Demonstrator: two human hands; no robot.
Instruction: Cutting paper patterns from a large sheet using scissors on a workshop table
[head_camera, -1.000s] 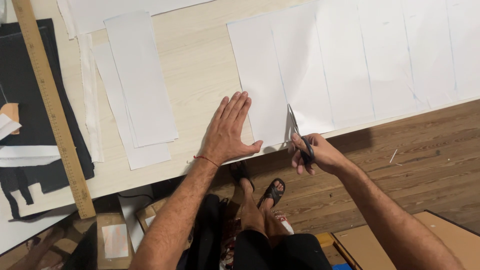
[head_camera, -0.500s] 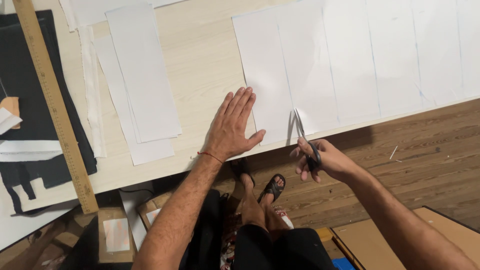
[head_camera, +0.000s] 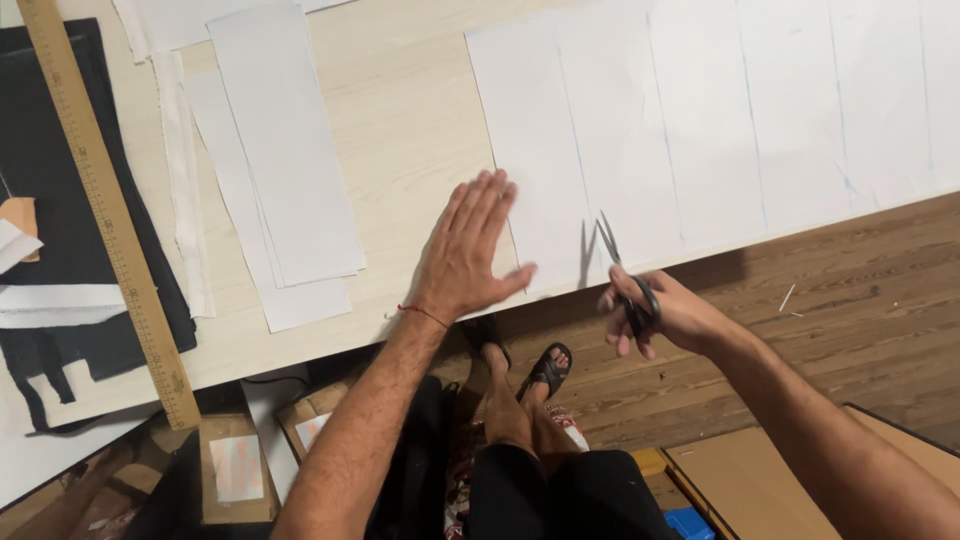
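White paper sheet (head_camera: 700, 130), large and ruled with faint pencil lines, spread flat over pale wooden table (head_camera: 400, 120), near edge level with table's front rim. Thin, light, limp; likely to slide on smooth wood and tear or crease if pinched, so best pinned under a flat palm close beside the cut line. Left hand (head_camera: 470, 250) laid flat, fingers spread and straight, holding nothing, pressing at sheet's left near corner. Right hand (head_camera: 655, 310) just off table's front rim, fingers closed through loops of black scissors (head_camera: 625, 275), blades parted, tips at sheet's near edge by a pencil line. Left of sheet on table: stack of cut white paper strips (head_camera: 285, 160); further left, long wooden ruler (head_camera: 105, 210) lying over black fabric (head_camera: 60, 180). Below table's front rim: small cardboard boxes (head_camera: 235, 465) with pale rectangular labels, brown card sheets (head_camera: 760, 480) on wooden floor (head_camera: 850, 290), a blue packet corner (head_camera: 690, 525), sandalled feet.
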